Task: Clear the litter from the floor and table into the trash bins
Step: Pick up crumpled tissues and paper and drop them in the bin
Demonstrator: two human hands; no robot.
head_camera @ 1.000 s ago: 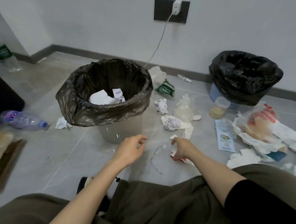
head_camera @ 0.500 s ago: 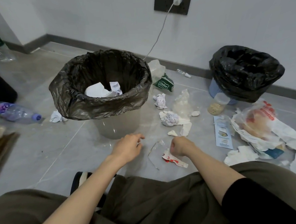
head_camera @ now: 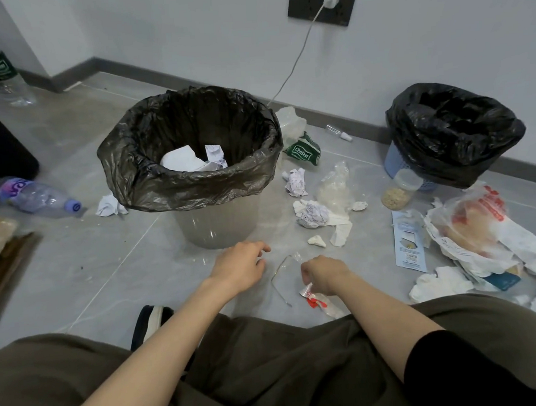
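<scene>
Right hand (head_camera: pixel 323 274) is curling, apparently pinching the wrapper (head_camera: pixel 321 301) on the floor (head_camera: pixel 76 277) by the knees. Left hand (head_camera: pixel 239 265) is hovering, loosely curled, empty. Two bins are standing: brown bin (head_camera: pixel 193 188), and black bin (head_camera: pixel 454 135) by the wall.

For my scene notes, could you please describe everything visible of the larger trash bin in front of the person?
The larger trash bin stands upright on the grey floor, a translucent grey plastic tub. A wrinkled dark brown bag lines it and folds far over its rim. Crumpled white paper lies inside.
</scene>
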